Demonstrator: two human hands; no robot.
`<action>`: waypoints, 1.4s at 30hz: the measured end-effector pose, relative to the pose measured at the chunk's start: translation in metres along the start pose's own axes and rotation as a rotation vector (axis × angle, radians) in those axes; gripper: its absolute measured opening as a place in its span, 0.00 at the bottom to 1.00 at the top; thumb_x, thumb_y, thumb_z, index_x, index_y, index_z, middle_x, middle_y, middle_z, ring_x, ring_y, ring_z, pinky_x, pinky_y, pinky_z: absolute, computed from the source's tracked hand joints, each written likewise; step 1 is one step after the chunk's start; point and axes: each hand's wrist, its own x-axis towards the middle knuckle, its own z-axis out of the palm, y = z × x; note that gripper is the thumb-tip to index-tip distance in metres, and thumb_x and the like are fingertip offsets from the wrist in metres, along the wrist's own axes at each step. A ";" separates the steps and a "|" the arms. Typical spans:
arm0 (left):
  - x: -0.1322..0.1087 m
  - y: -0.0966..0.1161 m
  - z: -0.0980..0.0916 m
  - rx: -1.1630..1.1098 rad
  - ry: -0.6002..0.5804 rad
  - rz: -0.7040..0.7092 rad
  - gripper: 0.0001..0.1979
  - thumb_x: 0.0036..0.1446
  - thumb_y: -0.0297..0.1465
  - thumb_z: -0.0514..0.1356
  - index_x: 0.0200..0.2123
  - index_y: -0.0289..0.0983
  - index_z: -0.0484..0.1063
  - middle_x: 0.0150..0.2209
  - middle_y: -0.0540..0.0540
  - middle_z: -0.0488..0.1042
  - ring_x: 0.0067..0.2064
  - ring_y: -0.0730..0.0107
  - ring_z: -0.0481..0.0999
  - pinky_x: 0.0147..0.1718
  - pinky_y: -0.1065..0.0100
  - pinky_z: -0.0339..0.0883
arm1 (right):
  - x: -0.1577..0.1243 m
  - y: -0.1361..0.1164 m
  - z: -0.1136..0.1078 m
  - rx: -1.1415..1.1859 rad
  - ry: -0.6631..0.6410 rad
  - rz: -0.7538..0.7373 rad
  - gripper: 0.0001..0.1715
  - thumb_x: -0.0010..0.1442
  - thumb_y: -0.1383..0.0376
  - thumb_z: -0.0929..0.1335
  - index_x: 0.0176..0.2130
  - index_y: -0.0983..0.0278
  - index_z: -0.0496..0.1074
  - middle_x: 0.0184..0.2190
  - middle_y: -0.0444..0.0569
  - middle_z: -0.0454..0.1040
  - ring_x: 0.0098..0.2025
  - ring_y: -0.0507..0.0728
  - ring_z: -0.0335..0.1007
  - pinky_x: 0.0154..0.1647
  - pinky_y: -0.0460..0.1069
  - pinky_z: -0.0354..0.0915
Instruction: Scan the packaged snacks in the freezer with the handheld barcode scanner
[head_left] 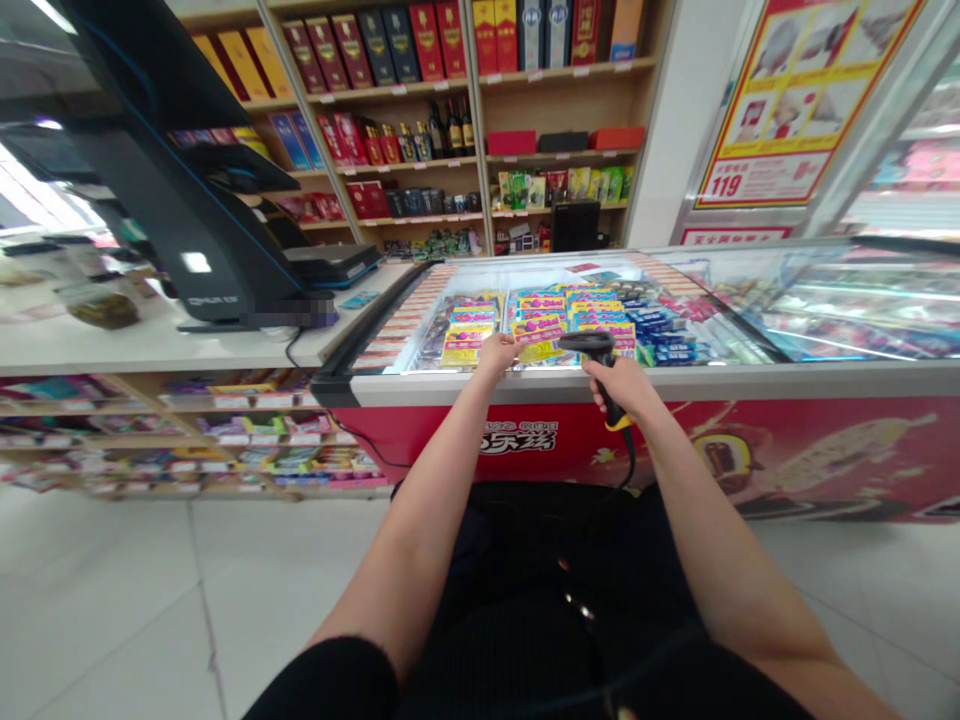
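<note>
My right hand [621,385] is wrapped round the handle of a black barcode scanner [589,345], with its head over the near edge of a chest freezer [675,387]. A dark cable hangs from the handle. My left hand [498,357] is closed on the left end of a pink and yellow packet [537,336], just left of the scanner head. Beneath and behind it, rows of similar bright packets [471,330] lie in the freezer. Blue wrapped packets [671,340] lie to the right of them.
A counter [247,350] on the left carries a black point-of-sale scale [225,250] and a jar [101,300]. Sweets fill the shelves [262,435] below it. Tall shelves [397,90] of boxes and bottles stand behind. A second glass-topped freezer section [832,300] extends right.
</note>
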 end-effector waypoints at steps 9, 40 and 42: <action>-0.013 0.015 -0.036 -0.045 -0.091 -0.073 0.14 0.52 0.25 0.71 0.26 0.35 0.66 0.20 0.56 0.65 0.22 0.81 0.67 0.29 0.74 0.68 | 0.002 -0.006 0.013 0.067 -0.002 -0.035 0.17 0.61 0.63 0.68 0.22 0.63 0.65 0.12 0.45 0.67 0.12 0.50 0.62 0.12 0.44 0.60; 0.014 0.004 -0.150 0.554 -0.116 -0.137 0.23 0.28 0.32 0.79 0.25 0.36 0.71 0.26 0.48 0.75 0.37 0.64 0.78 0.32 0.72 0.70 | 0.020 -0.006 0.056 0.030 -0.115 -0.094 0.15 0.59 0.61 0.70 0.25 0.62 0.64 0.14 0.44 0.69 0.14 0.52 0.65 0.12 0.45 0.63; 0.012 0.005 -0.146 0.497 -0.109 -0.156 0.23 0.27 0.30 0.79 0.24 0.37 0.70 0.24 0.49 0.74 0.37 0.62 0.78 0.33 0.70 0.70 | 0.020 -0.004 0.057 0.032 -0.110 -0.095 0.14 0.59 0.61 0.70 0.26 0.62 0.64 0.15 0.44 0.70 0.14 0.52 0.65 0.12 0.45 0.63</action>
